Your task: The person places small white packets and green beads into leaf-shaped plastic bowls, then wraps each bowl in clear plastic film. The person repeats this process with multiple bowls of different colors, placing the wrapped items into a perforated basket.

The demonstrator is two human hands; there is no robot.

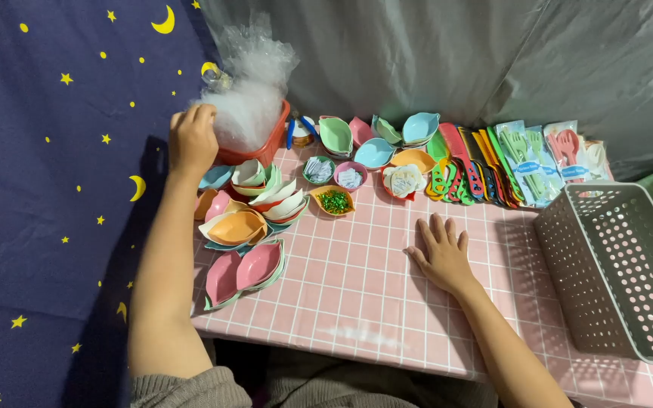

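left hand [193,140]: arm stretched forward, fingers curled and gripping the clear bubble wrap [247,91] heaped in the red basket [275,143] just right of it.
leaf-shaped dishes [247,227]: piled beside the forearm, reaching the table's left edge.
right hand [440,253]: flat, fingers spread, released on the pink checked tablecloth [357,279]; bare cloth all around.
white perforated basket [614,264]: well right of it, at the table edge.

You've got one view only, head cam, so no 2nd view to overlap. It looks down & fwd from your head, steep angle, at the pink checked table [357,295], close range. Far edge reaches the grey backdrop [417,53]; starry blue cloth [54,189] fills your left, perforated basket [621,272] cut off at right.
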